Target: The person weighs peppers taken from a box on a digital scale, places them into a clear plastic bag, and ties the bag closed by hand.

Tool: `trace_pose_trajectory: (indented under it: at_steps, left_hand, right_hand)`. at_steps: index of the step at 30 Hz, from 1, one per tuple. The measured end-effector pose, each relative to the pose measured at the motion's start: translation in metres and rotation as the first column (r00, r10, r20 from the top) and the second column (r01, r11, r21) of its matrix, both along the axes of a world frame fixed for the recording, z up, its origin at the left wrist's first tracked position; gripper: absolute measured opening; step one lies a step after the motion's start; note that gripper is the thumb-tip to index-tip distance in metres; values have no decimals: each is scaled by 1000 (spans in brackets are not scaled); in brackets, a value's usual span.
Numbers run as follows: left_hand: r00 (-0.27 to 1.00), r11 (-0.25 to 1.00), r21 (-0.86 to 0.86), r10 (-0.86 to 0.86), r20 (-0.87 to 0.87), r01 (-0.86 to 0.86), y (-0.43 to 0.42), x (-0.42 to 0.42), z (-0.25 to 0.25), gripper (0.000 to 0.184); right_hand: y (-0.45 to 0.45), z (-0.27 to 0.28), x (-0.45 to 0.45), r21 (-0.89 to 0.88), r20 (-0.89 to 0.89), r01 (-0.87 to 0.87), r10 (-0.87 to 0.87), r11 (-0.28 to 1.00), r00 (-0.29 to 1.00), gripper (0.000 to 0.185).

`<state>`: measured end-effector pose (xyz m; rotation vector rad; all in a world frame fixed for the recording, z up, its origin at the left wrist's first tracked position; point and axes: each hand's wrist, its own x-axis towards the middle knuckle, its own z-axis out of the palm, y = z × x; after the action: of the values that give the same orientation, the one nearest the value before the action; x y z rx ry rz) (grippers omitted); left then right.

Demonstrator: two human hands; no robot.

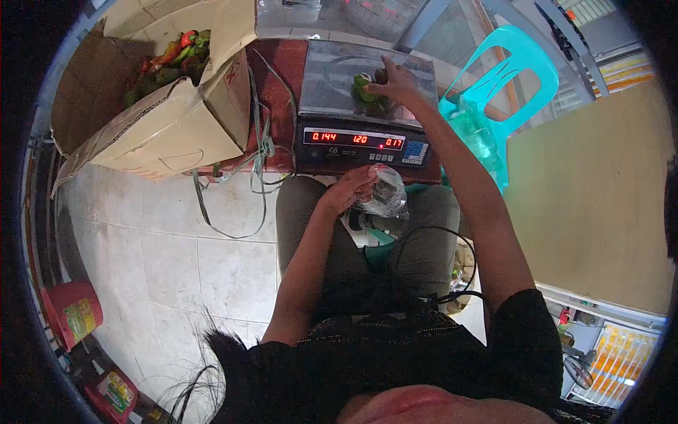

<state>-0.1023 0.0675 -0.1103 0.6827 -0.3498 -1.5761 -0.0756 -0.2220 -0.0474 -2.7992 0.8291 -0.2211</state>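
Observation:
On the metal pan of a digital weighing scale [328,88] lies a small group of green peppers [363,86], partly hidden by my right hand [397,83]. The thumb and fingers of that hand curve around a dark green pepper at the pan's middle. The red display [357,139] reads 0.144, 1.20 and 0.17. Below the scale's front, over my lap, my left hand [351,189] is closed on a clear plastic bag [386,192]. The bag hangs crumpled to the right of the fingers, and I cannot make out anything inside it.
An open cardboard box [176,127] with red and green peppers [185,53] stands left of the scale. Loose straps [263,145] hang off the red table [275,67]. At the right are a turquoise chair [526,63] holding a plastic bag and a wooden panel [600,198].

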Motion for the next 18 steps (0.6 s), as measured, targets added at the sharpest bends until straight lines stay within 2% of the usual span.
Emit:
trace_pose_trajectory:
  at_steps: [3, 6, 9, 12, 15, 18]
  left_hand:
    - [999, 994, -96, -48, -11, 46, -2, 2, -9, 31]
    - [1000, 1000, -29, -5, 14, 5, -1, 0, -3, 32]
    - [999, 996, -83, -39, -9, 39, -3, 2, -16, 30]
    - [999, 998, -63, -21, 29, 22, -4, -1, -26, 29]
    - [998, 995, -91, -43, 49, 48, -3, 2, -15, 30]
    - [1000, 1000, -23, -19, 16, 19, 3, 2, 1, 28]
  right_hand:
    - [9, 9, -2, 80, 57, -52, 47, 995, 997, 117]
    - [21, 18, 3, 137, 12, -7, 5, 991, 1000, 114]
    - [30, 23, 5, 64, -13, 6, -5, 998, 1000, 112]
    - [36, 29, 8, 12, -38, 32, -31, 999, 999, 110]
    - [21, 10, 13, -149, 92, 32, -18, 988, 996, 95]
    - [30, 51, 17, -131, 347, 35, 13, 991, 938, 66]
